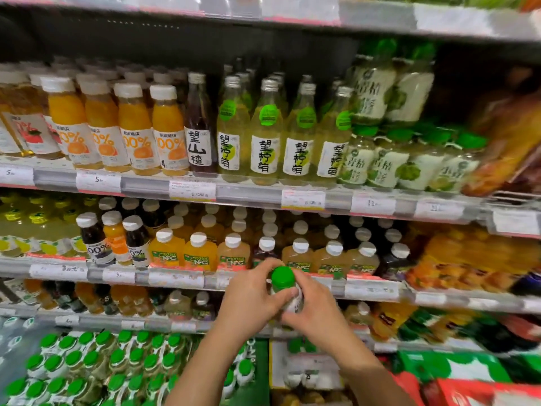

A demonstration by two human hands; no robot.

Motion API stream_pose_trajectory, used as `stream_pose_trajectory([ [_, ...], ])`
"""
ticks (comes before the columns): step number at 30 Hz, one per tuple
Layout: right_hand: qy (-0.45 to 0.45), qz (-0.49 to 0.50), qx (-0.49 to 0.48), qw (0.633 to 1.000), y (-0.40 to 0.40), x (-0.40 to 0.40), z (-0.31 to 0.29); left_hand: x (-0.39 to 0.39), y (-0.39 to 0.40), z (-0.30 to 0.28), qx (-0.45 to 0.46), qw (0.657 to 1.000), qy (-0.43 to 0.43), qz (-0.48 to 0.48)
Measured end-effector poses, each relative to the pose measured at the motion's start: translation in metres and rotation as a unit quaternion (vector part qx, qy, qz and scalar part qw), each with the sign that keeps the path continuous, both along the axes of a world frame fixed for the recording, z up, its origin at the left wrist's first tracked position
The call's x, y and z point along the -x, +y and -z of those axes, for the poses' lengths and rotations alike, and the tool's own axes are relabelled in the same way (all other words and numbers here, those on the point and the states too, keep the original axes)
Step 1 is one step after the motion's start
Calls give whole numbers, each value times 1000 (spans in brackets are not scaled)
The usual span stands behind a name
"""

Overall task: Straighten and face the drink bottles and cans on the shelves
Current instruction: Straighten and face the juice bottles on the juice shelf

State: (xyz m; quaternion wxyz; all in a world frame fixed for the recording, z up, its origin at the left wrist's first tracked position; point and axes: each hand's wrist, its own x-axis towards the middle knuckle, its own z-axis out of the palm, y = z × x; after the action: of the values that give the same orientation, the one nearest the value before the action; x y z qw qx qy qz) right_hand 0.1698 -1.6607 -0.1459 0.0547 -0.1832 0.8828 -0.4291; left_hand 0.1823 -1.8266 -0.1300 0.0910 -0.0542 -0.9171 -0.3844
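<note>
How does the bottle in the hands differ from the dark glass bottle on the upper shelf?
The held bottle has a green cap; the dark bottle has a silver one. The held bottle is off the shelf, gripped by the left hand and right hand; the dark bottle stands in its row. The held bottle's label is mostly hidden; the dark bottle's label faces front. Both stand upright.
</note>
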Motion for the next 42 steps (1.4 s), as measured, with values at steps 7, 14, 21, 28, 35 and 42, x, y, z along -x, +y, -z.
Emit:
stream_pose_trajectory([
  [7, 64, 66, 15, 996, 88, -12, -40, -9, 60, -46, -43, 996, 66, 48],
  [14, 117, 162, 65, 978, 163, -4, -78, 1, 88, -108, 31, 984, 173, 25],
  [21, 201, 205, 114, 951, 204, 10, -138, 30, 133, -153, 162, 951, 246, 91],
  [28, 308, 211, 120, 920, 233, 28, -217, 72, 162, -132, 326, 930, 132, 106],
  [35, 351, 198, 102, 910, 252, 38, -285, 79, 177, -153, 357, 909, 181, 118],
  [42, 432, 214, 100, 870, 260, 55, -357, 73, 209, -280, 283, 825, 480, 92],
])
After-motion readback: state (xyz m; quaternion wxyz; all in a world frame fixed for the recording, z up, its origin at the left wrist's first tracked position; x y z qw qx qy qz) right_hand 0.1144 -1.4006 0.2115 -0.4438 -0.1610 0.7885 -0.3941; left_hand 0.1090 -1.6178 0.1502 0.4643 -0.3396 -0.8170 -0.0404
